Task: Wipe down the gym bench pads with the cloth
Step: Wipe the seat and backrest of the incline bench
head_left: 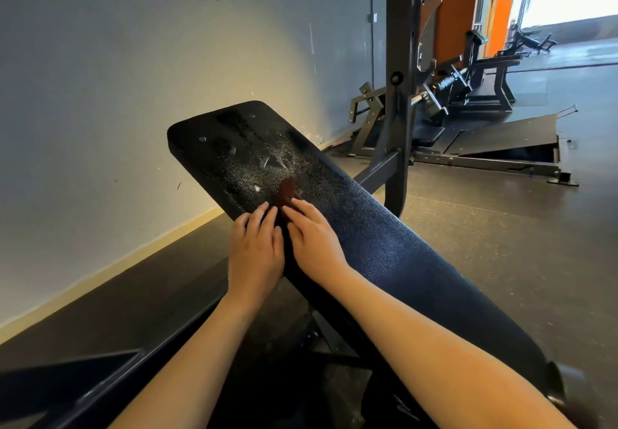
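Mostly, the frame is taken up by the black bench pad point(384, 228), its long axis set from 5 o'clock up to a rounded end at 11 o'clock. Droplet-speckled pad is left bare beyond the hands. Open floor point(501, 228) is seen at 3 o'clock, and the wall point(117, 94) stands close at 9 o'clock. The pad's near end is blurred. The left hand point(255, 251) and right hand point(314, 244) are pressed, fingers nearly straight, on the dark brown cloth point(287, 192). It is bunched at centre, largely hidden, and pointed toward 12 o'clock.
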